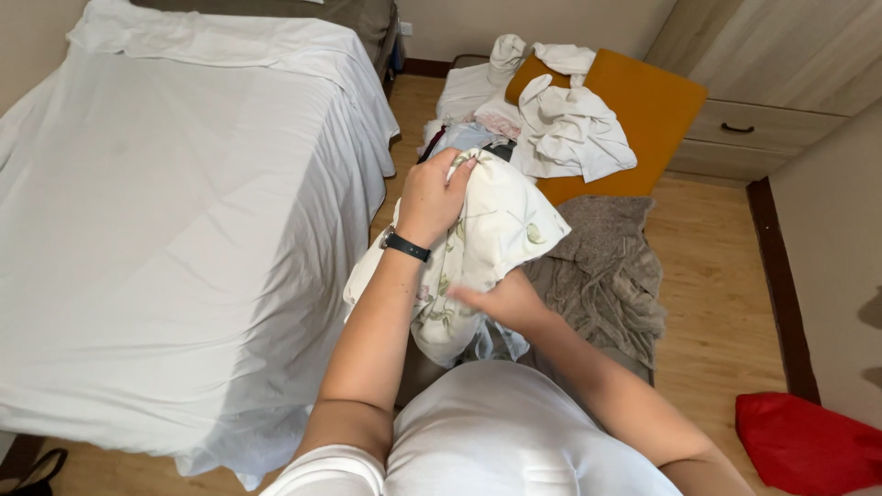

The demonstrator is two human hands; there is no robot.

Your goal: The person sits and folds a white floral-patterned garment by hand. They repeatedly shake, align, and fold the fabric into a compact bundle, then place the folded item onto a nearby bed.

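**Floral cloth bunched between your two hands**

The white floral cloth [487, 234] hangs in front of your chest, just right of the bed's edge, crumpled into a loose bundle with small green leaf prints showing on its folds. Your left hand [434, 195] clamps its upper edge at about eleven o'clock on the bundle, fingers curled tight over the fabric, a dark wristband [404, 245] on the wrist. Your right hand [501, 301] presses against the cloth from below, at about six o'clock; its fingers are tucked into the folds, so you cannot tell whether they pinch the fabric or only support it. Most of the bundle lies between the two hands, with a tail drooping toward your body.

At nine o'clock of the cloth sits the bed [175, 211], covered by a wrinkled white sheet. At twelve to one o'clock lies a pile of white laundry [560, 124] on an orange cushion [648, 115]. At three o'clock a grey blanket [606, 266] spreads over the seat. Farther out, at four o'clock, a red cloth [804, 445] lies on the wooden floor [717, 285], and wooden drawers [763, 133] stand at two o'clock.
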